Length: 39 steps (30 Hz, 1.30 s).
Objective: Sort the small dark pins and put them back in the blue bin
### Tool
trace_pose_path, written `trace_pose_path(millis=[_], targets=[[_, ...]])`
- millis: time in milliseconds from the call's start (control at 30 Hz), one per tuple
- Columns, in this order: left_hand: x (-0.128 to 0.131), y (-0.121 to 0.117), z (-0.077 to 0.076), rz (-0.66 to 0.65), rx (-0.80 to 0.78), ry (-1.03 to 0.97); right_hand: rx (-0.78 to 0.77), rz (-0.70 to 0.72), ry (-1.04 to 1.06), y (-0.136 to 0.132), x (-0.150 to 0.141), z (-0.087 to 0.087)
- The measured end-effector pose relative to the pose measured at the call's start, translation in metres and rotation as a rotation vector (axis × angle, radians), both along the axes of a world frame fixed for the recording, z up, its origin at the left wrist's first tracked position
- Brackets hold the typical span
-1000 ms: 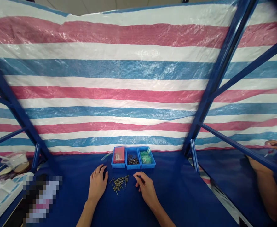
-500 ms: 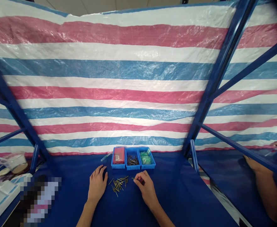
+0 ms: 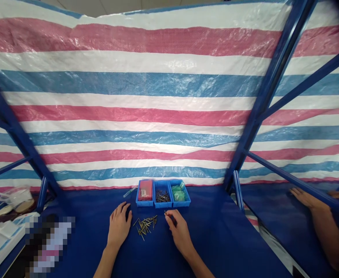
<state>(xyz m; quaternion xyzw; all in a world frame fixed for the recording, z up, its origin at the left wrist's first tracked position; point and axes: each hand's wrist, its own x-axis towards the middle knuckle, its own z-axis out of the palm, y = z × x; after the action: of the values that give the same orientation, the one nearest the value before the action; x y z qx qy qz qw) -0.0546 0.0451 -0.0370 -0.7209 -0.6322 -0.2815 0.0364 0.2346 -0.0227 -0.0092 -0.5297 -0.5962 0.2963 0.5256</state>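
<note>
On the blue tabletop lies a loose pile of thin brass and dark metal pieces, like small drill bits or screws. My left hand rests flat to the left of the pile, fingers stretched out and holding nothing. To the pile's right, my right hand pinches a thin metal piece between thumb and forefinger, just in front of the bins. Most of that piece is hidden by the fingers. A blue middle bin holds several dark metal pieces.
Beside it stand a left bin with red packets and a right bin with green packets. A clear tube lies left of them. Power strip at left. Blue frame posts flank the table. A co-worker's arm reaches in at right.
My right hand's fingertips have shifted slightly up and right, toward the bins, with the thin piece turned more upright. My left hand stays put. The co-worker's hands at right have moved.
</note>
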Motion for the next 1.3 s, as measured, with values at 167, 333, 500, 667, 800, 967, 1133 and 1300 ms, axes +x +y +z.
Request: trace_pose_path(millis=[167,333,500,667,800,967,1133,1300], targets=[[0.000,0.000,0.001,-0.001,0.006,0.015,0.017,-0.014,-0.052,0.000,0.001,0.004],[0.000,-0.001,0.002,-0.004,0.006,0.024,-0.014,-0.003,-0.065,-0.002,-0.001,0.009],[-0.001,0.000,0.001,-0.002,0.002,0.019,-0.001,-0.024,-0.049,-0.001,-0.001,0.009],[-0.001,0.000,0.000,-0.003,-0.013,0.008,-0.060,0.005,0.038,0.000,0.000,0.003],[0.000,-0.001,0.004,-0.006,-0.014,0.000,-0.153,0.020,0.096,-0.001,-0.001,0.001],[0.001,-0.003,0.006,-0.003,-0.009,0.003,-0.170,0.041,0.203,0.003,-0.002,0.003],[-0.001,0.000,0.002,0.001,-0.012,-0.009,-0.215,0.023,0.338,0.014,-0.003,0.005],[-0.002,0.002,-0.003,-0.004,-0.001,-0.008,-0.206,-0.036,0.337,0.034,-0.010,0.011]])
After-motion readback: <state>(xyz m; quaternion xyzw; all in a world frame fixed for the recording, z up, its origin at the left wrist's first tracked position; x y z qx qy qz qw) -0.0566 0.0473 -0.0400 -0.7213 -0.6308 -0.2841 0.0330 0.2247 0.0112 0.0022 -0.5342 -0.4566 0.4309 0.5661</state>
